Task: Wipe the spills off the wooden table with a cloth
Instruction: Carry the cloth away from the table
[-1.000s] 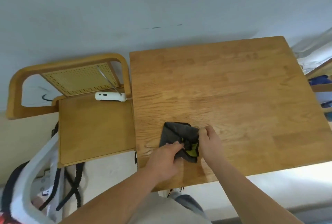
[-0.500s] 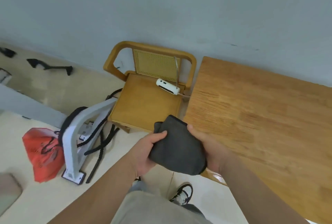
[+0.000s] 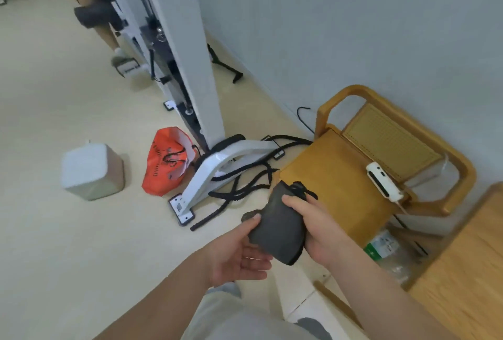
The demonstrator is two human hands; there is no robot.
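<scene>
A folded dark grey cloth [image 3: 280, 228] is held in the air over the floor, left of the wooden table [image 3: 462, 279], whose corner shows at the lower right. My right hand [image 3: 317, 228] grips the cloth from the right, fingers curled over its top edge. My left hand [image 3: 239, 255] holds its lower left side, thumb on top and palm underneath.
A wooden chair [image 3: 340, 176] with a white device [image 3: 382, 180] on its seat stands against the wall. On the floor are a plastic bottle [image 3: 386, 252], a white machine base with black cords [image 3: 217, 173], an orange bag [image 3: 167, 160] and a white box [image 3: 91, 169]. Another person's legs [image 3: 100, 18] are at top left.
The cloth has been lifted off the table and carried left over the floor. My view has swung left, so most of the table has left the frame.
</scene>
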